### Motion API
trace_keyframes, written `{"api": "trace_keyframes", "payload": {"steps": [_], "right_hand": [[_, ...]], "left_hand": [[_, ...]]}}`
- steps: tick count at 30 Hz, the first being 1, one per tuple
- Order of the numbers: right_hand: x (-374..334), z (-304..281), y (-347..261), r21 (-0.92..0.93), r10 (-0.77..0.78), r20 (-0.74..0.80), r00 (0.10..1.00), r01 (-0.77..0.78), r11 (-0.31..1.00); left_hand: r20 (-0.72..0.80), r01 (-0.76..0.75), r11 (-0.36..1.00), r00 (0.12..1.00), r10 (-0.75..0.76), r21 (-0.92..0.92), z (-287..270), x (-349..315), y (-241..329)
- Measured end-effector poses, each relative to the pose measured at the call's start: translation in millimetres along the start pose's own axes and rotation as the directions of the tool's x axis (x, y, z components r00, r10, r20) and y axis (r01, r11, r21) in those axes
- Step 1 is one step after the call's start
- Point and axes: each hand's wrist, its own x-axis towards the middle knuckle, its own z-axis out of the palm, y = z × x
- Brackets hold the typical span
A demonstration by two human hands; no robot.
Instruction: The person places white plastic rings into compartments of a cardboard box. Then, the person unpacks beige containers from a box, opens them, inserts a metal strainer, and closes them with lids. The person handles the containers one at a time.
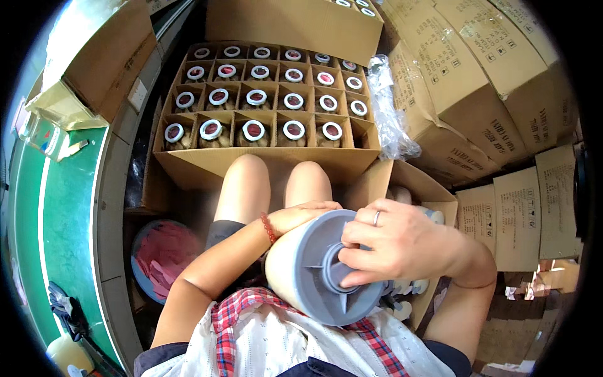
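A cream cylinder with a grey-blue round end (308, 276) lies tilted across my lap; the end has ribs and a raised central ring (331, 267). My left hand (308, 215) wraps around its far side, the wrist wearing a red bead bracelet (268, 228). My right hand (392, 242) has its fingers bent and closed at the ring, their tips over its opening. Whatever they may hold there is hidden. Beyond my knees, a divided cardboard carton (264, 158) holds several jars (253, 132) with white-rimmed tops and red showing inside the rims.
A bucket (139, 242) of pink sheets (168, 251) stands at my left, beside a green table (75, 207) with dark gloves (66, 308). An open carton (433, 198) with white-topped items sits close on my right. Stacked cartons (465, 107) and clear plastic wrap (384, 110) lie beyond.
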Motion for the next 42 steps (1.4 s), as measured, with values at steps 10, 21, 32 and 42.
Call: {"api": "trace_keyframes", "payload": {"steps": [10, 21, 32, 42], "right_hand": [[-59, 94, 24, 0.447, 0.673, 0.088, 0.734, -0.633, 0.632], [-74, 110, -1, 0.556, 0.476, -0.247, 0.844, -0.279, 0.783], [-62, 96, -2, -0.130, 0.011, -0.295, 0.955, -0.051, 0.990], [-75, 136, 99, 0.641, 0.691, -0.387, 0.610, -0.361, 0.678]], "left_hand": [[-0.478, 0.302, 0.380, 0.676, 0.562, 0.874, 52, -68, 30], [-0.513, 0.285, 0.549, 0.796, 0.321, 0.786, 52, -98, 54], [-0.459, 0.245, 0.639, 0.867, 0.193, 0.729, 34, -104, 58], [-0.786, 0.187, 0.931, 0.601, 0.144, 0.313, -8, -106, 46]]}}
